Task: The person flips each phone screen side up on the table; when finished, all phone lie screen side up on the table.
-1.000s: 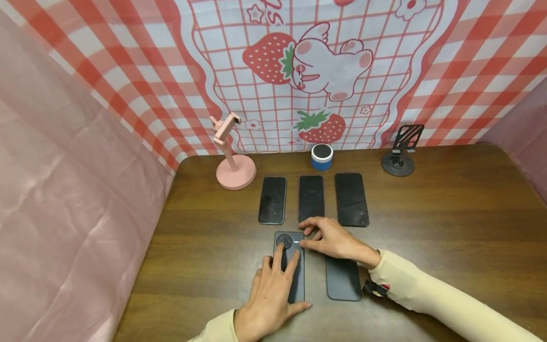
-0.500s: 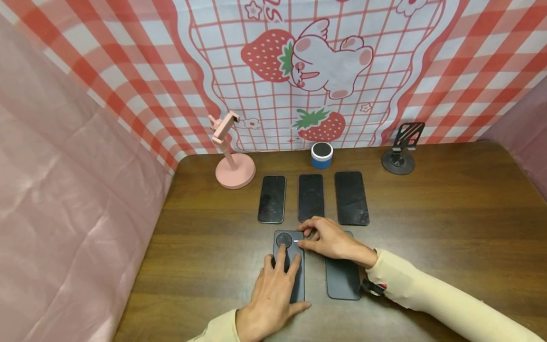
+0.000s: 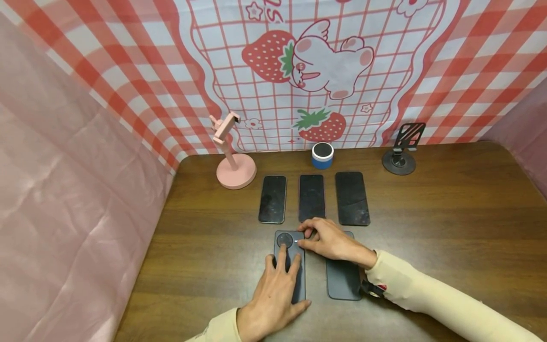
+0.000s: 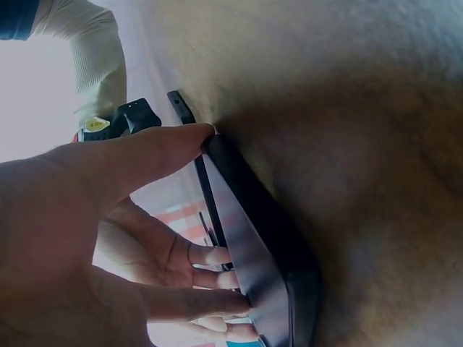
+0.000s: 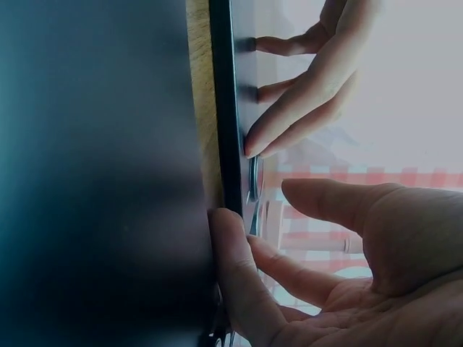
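Note:
A dark smartphone [image 3: 299,289] lies back-up on the table, its round camera module at the far end. My left hand [image 3: 271,301] rests on it with spread fingers, the middle fingertip beside the module. In the left wrist view, my left thumb [image 4: 173,148] touches the phone's near corner. At its far right corner is my right hand [image 3: 331,240], fingers loosely bent; in the right wrist view a fingertip [image 5: 228,224] meets the phone's side edge while the thumb stands raised. Under my right wrist lies a second dark smartphone [image 3: 344,282], partly covered.
Beyond my hands, a left phone [image 3: 272,199], a middle phone [image 3: 311,197] and a right phone [image 3: 352,198] lie screen-up in a row. Behind them stand a pink phone stand [image 3: 236,171], a blue-and-white cylinder [image 3: 322,156] and a black phone stand [image 3: 399,161].
Both hands have kept almost the same places on the phone. The left fingers have slid very slightly, and the head view has shifted a little.

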